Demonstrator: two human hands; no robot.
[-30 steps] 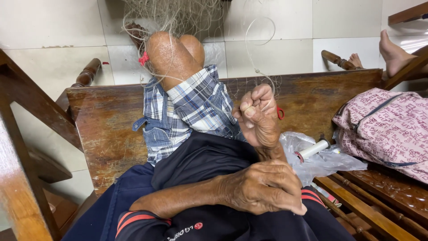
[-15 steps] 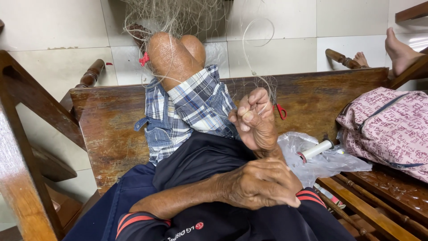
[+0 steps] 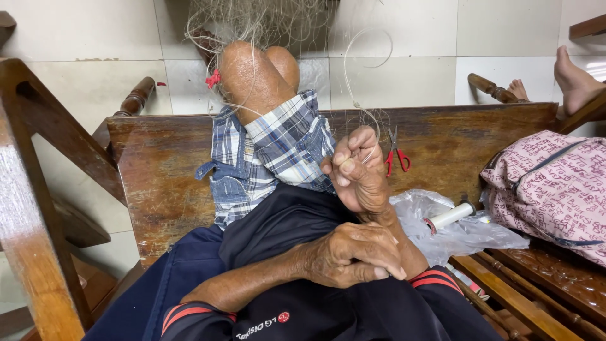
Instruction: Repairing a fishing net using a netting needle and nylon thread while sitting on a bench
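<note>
The right hand [image 3: 356, 167] is raised in front of the wooden bench [image 3: 158, 170], fingers curled into a loose fist that pinches a thin pale fishing line [image 3: 348, 76]. The line rises from the fingertips, loops in the air against the tiled wall and runs toward the tangle of fine net [image 3: 252, 19] draped over the raised knee [image 3: 252, 72]. Compared with a second ago the hand sits a little lower and closer to the checked shorts [image 3: 271, 151], and the loop above it looks wider and rounder; the grip itself looks the same.

The left hand [image 3: 350, 256] lies across the lap, closed around the right forearm just below the wrist, and it has not moved from that place through the frames.

Red-handled scissors [image 3: 396, 155] rest on the bench just beyond the right hand, blades pointing up. To the right a white spool [image 3: 449, 216] lies on a crumpled clear plastic bag [image 3: 467, 237], and a pink patterned bag [image 3: 549, 189] sits at the bench's far end. A small red clip or tag [image 3: 213, 79] hangs in the net beside the knee. Another person's bare feet [image 3: 571, 79] show at the upper right, well apart from the work; they have shifted slightly in the frame as the view moved
</note>
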